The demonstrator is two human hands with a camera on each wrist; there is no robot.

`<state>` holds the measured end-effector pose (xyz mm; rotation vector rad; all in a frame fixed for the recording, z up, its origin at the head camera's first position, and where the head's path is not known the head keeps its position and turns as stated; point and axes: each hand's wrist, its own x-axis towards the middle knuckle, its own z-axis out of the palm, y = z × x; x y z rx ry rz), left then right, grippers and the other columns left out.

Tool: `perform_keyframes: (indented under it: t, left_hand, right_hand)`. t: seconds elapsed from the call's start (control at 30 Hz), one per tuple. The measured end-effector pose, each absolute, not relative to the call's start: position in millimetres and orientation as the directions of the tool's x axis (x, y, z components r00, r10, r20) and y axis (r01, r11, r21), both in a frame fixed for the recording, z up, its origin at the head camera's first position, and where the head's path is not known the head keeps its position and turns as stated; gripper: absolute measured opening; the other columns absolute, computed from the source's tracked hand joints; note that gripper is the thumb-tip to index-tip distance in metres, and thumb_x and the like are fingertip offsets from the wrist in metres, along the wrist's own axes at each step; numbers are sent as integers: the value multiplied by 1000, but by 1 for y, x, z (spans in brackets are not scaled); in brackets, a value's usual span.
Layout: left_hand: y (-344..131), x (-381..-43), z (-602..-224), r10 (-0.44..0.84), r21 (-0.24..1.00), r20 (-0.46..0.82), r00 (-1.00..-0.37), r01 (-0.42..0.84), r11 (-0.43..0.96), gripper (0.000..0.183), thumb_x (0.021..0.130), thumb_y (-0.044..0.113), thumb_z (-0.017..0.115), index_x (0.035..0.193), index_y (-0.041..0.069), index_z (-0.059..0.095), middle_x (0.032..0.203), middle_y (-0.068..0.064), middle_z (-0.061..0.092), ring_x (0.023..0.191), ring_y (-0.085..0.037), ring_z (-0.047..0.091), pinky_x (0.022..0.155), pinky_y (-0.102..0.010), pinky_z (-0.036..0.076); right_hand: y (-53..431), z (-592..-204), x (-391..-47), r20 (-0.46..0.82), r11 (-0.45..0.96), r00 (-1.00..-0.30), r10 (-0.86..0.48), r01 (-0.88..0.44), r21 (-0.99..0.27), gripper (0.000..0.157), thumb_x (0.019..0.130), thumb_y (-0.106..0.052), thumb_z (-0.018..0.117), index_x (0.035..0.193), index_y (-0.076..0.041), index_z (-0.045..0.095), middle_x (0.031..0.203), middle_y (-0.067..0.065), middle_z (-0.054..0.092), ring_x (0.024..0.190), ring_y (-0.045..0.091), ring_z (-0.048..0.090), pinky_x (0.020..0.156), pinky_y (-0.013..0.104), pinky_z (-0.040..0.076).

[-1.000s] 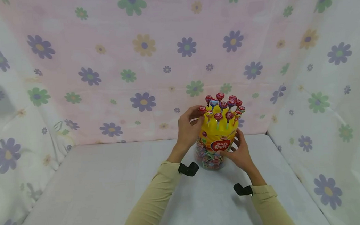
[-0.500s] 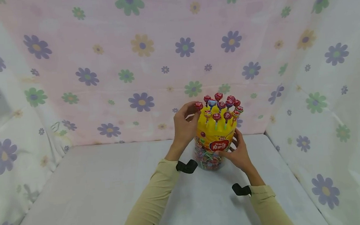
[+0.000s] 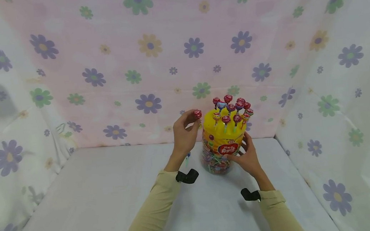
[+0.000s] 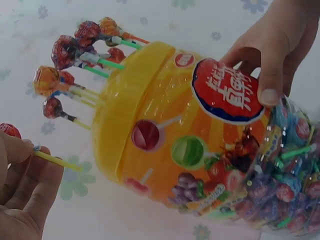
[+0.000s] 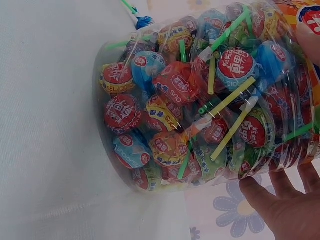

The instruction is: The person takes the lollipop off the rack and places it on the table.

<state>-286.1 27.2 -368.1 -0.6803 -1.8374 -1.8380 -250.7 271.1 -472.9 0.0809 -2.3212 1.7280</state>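
My left hand (image 3: 185, 135) pinches a red-wrapped lollipop (image 3: 197, 114) with a yellow stick, just left of the jar's lid. In the left wrist view the stick points toward the jar and its tip is clear of the lid. A clear plastic jar (image 5: 202, 105) packed with wrapped lollipops stands upright on the table, with a yellow lid (image 4: 112, 135) and an orange label. Several lollipops (image 4: 65, 51) stand stuck by their sticks in the lid. My right hand (image 3: 246, 157) grips the jar's side, thumb on the front and fingers round the right side.
Behind my left wrist, a blue-wrapped lollipop (image 5: 144, 21) with a green stick lies on the white tabletop (image 3: 113, 192). Flower-patterned cloth (image 3: 113, 106) closes off the back and both sides.
My left hand has drawn the red lollipop up out of the lid's left edge and moved it left, away from the jar. The right hand still holds the jar in place.
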Motion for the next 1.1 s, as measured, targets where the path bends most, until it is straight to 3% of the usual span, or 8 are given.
perform_keyframes:
  t: [0.23, 0.47, 0.73, 1.1]
  left_hand:
    - [14, -285, -383, 18, 805, 594, -804, 593, -25, 32, 94, -2, 69, 126, 0, 66, 113, -17, 71, 96, -32, 71, 82, -27, 61]
    - [2, -285, -401, 12, 829, 559, -829, 559, -26, 32, 92, -5, 69, 124, -1, 67, 111, -19, 72, 93, -34, 71, 79, -25, 61]
    - [-10, -284, -419, 16, 865, 501, -865, 501, 4, 33, 92, -10, 66, 124, -10, 64, 112, -29, 69, 95, -46, 69, 79, -26, 61]
    - [-28, -264, -429, 11, 913, 407, -913, 408, 18, 31, 90, -13, 66, 121, -15, 63, 107, -34, 69, 94, -49, 69, 75, -21, 60]
  right_hand:
    - [271, -472, -249, 212, 303, -972, 102, -173, -937, 104, 85, -8, 83, 162, -21, 15, 164, 11, 28, 149, 41, 32, 115, 65, 32]
    - [267, -458, -243, 197, 290, -976, 93, -163, -943, 103, 84, -2, 82, 161, -13, 14, 163, 19, 27, 149, 46, 30, 114, 68, 32]
    - [273, -474, -251, 216, 313, -970, 111, -172, -934, 103, 85, -9, 83, 162, -22, 16, 163, 11, 29, 149, 40, 32, 115, 66, 34]
    - [273, -476, -252, 214, 300, -971, 109, -173, -938, 106, 83, -10, 84, 162, -22, 15, 164, 11, 28, 149, 41, 31, 114, 66, 33]
